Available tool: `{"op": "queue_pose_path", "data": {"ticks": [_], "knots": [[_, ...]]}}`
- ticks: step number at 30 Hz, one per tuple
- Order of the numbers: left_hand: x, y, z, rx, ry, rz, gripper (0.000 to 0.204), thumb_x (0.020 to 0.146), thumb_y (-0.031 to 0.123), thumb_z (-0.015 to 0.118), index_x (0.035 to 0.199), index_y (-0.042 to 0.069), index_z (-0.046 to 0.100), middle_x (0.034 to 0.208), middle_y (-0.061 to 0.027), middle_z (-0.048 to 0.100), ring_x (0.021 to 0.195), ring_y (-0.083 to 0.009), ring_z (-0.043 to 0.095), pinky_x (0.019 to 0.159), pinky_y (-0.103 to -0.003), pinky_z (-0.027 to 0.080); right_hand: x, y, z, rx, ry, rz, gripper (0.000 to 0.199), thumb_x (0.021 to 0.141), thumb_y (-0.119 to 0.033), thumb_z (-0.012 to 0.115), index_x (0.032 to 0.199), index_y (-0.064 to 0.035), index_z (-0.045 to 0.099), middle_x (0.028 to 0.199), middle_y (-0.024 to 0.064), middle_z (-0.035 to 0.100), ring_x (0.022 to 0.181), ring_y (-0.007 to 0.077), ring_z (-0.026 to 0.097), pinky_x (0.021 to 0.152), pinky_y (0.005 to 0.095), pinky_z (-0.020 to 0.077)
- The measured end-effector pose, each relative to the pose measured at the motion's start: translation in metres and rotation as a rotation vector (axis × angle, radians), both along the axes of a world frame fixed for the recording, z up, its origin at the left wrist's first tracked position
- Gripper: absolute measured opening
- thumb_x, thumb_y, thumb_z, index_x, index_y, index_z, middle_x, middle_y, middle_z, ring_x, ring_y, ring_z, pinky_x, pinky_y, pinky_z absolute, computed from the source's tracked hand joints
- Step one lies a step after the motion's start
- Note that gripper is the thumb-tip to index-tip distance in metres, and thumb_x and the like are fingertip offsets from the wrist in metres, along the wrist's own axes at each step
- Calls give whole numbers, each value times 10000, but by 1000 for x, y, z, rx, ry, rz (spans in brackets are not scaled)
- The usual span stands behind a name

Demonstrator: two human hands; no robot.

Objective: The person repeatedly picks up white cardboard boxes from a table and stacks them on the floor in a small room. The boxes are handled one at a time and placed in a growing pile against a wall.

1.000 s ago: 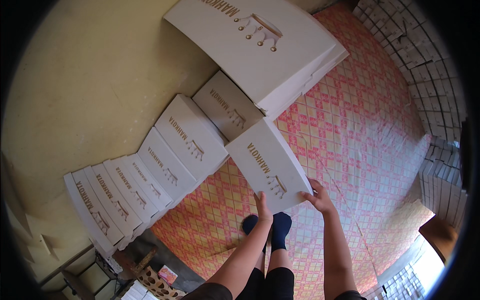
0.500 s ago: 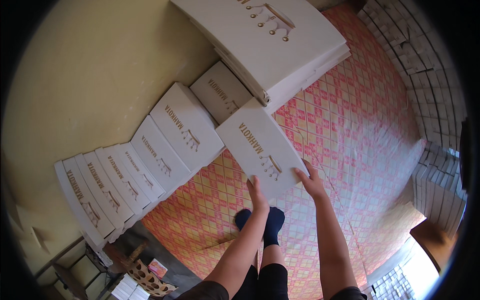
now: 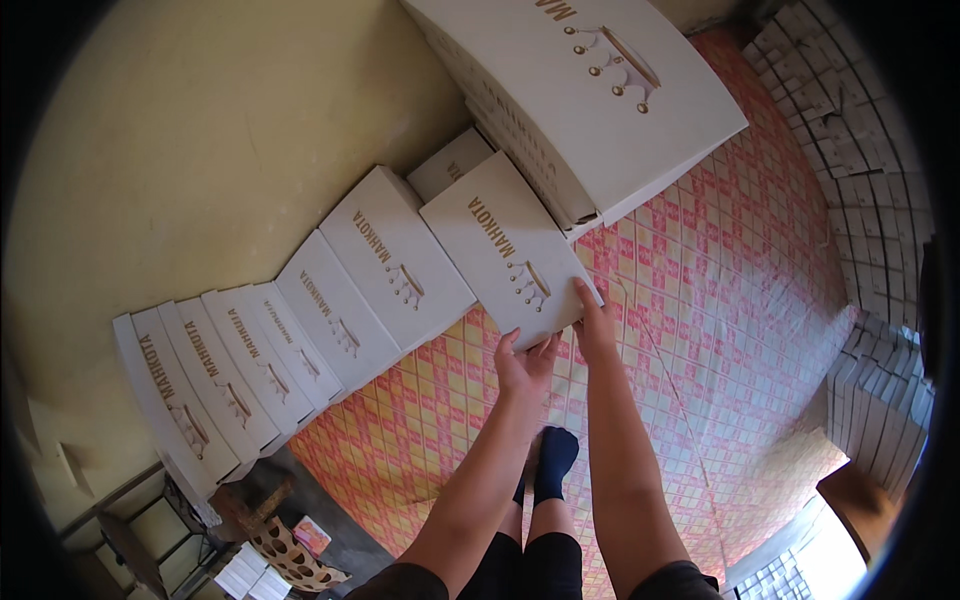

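Note:
Between my hands is a flat white cardboard box [image 3: 510, 250] printed with a gold crown. My left hand [image 3: 527, 362] holds its near edge, thumb on top and fingers curled at the side. The right hand [image 3: 594, 318] grips the near right corner with its thumb on the lid. The box's far part sits in the gap between a tall stack of white boxes [image 3: 620, 110] and a neighbouring box stack [image 3: 395, 250]. Behind it, another white box [image 3: 450, 165] is partly covered. Whether the held box rests on anything beneath is hidden.
More white box stacks [image 3: 230, 370] run along the yellow wall [image 3: 200, 150] to the lower left. Red and yellow patterned flooring [image 3: 700, 330] lies underfoot. Packed white stacks [image 3: 865, 170] line the right side. A metal rack [image 3: 150, 530] stands at the lower left.
The box has moved away from me into the gap, covering more of the box behind. My right hand has shifted left with it. My view and one foot have shifted.

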State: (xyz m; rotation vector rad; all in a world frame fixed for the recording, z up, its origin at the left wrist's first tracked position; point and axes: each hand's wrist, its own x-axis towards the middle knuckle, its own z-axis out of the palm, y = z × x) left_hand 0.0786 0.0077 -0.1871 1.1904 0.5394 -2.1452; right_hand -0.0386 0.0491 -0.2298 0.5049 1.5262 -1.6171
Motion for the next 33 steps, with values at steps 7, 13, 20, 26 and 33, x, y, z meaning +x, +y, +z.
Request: {"op": "queue_pose_path", "data": {"ticks": [7,13,20,26,33], "knots": [[-2,-23,-24,-94,-191,-84,340,830,16,387,1154,-90,389,1134,-222,474,1048,-344,493,889,-417,460,69,-39,43,193,241,-69,541,825,-108,561,1287,-27,292,1220,140,420,1056,217,485,814,321,451],[-21,-68,-33,-335,-157,-122,292,873,69,358,1118,-54,458,1042,-164,547,954,-273,550,872,-348,452,52,-60,10,-66,409,404,640,832,-182,521,1367,-14,212,1389,196,281,1278,288,302,1020,349,284],[4,-79,-42,-484,4,-190,276,815,0,425,1078,-47,499,1067,-139,569,1036,-257,530,917,-366,410,38,-66,50,-40,210,546,596,869,-231,452,1385,-55,212,1400,147,296,1295,265,284,1031,341,251],[21,-55,46,-336,-264,-121,394,864,100,479,1245,74,384,1252,-106,443,1148,-262,445,923,-352,395,37,-17,119,-247,-85,228,552,907,-254,392,1401,-107,194,1421,33,288,1310,230,258,1032,399,220],[107,17,158,-574,-266,-461,579,876,247,515,1356,128,216,1307,-98,409,1144,-254,465,911,-346,377,52,76,220,-304,124,310,547,911,-223,406,1398,-91,196,1407,103,300,1313,256,251,1039,399,204]]}}
